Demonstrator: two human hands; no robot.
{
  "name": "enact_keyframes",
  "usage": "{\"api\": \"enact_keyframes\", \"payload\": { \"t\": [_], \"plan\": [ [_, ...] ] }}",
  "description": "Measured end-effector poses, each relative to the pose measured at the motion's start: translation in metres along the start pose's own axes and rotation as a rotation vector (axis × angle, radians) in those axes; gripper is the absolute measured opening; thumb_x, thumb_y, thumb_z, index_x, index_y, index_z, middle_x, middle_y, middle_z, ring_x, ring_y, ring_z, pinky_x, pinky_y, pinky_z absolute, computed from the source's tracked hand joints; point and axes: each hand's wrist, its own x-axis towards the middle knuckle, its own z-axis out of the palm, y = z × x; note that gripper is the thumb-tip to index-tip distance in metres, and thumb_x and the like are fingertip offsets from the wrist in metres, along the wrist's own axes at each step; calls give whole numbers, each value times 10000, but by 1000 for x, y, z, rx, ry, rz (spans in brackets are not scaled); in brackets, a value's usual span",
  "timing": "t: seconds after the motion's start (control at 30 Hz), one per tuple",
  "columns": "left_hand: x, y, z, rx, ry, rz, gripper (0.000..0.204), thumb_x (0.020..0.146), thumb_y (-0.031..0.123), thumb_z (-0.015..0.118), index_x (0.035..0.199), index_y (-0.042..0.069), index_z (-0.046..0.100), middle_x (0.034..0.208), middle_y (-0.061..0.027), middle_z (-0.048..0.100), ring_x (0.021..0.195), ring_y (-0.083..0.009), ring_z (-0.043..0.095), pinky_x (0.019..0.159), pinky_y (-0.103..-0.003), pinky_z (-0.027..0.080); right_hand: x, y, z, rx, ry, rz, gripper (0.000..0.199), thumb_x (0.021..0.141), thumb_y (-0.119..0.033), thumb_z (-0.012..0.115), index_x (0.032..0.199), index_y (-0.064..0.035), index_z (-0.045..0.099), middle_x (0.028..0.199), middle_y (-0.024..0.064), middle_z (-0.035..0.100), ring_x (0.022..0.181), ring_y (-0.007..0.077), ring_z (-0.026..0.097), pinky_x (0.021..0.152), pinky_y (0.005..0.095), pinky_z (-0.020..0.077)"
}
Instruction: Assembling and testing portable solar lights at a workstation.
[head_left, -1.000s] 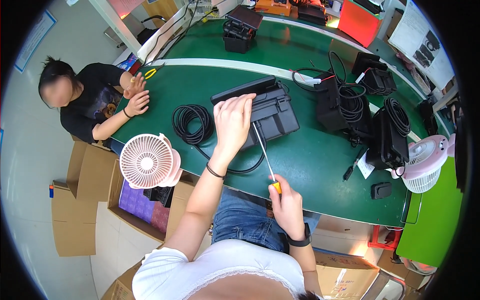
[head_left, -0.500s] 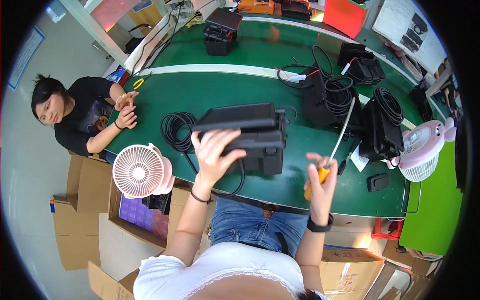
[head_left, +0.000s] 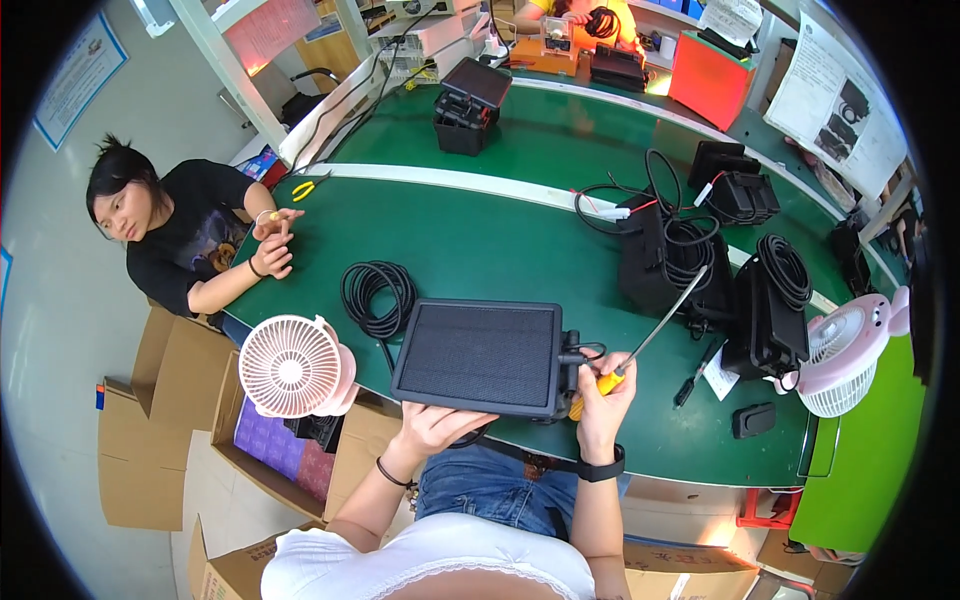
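A black box with a flat, finely textured dark panel (head_left: 480,355) is held at the table's near edge, panel facing up. My left hand (head_left: 437,428) is closed on its near edge, fingers partly hidden beneath. My right hand (head_left: 603,412) is wrapped round the yellow handle of a screwdriver (head_left: 609,383), whose long shaft points up and to the right. The fingers of that hand are at the box's right side, close to a short black cable (head_left: 592,350). Left of the box lies a coiled black cable (head_left: 355,302).
Pink fans stand left (head_left: 290,367) and right (head_left: 835,375). More black boxes (head_left: 765,325) with coiled cables sit at the right; another (head_left: 465,125) stands at the back. A small black part (head_left: 753,420) lies near right. A co-worker (head_left: 190,230) rests both hands on the table at left.
The black box has tipped so its panel faces up, and it sits lower in view. My left hand has shifted to its near edge. My right hand has brought the screwdriver leftward to the box's side.
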Motion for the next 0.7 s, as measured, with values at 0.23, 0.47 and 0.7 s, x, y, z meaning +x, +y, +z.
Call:
{"api": "enact_keyframes", "payload": {
  "t": [0.23,0.47,0.7],
  "plan": [
    [14,-28,5,170,-59,41,346,604,273,872,926,263,748,1050,43,639,1134,-262,555,1011,-516,368,16,0,13,-97,2,119,305,852,-2,732,899,-110,450,959,75,672,586,29,511,456,181,418],
    [73,-111,26,491,-69,-300,494,726,305,798,1191,232,650,1145,9,604,1169,-246,516,1086,-589,265,31,-14,3,-428,-88,-16,204,908,-65,684,872,-73,483,897,78,699,711,46,598,456,179,420],
    [136,-169,62,882,181,-466,393,793,118,701,1170,213,646,1254,-16,551,1219,-258,485,1057,-543,318,37,-21,-26,-760,-76,-292,190,867,-43,720,858,-20,532,757,87,666,695,169,674,643,285,520]
  ]
}}
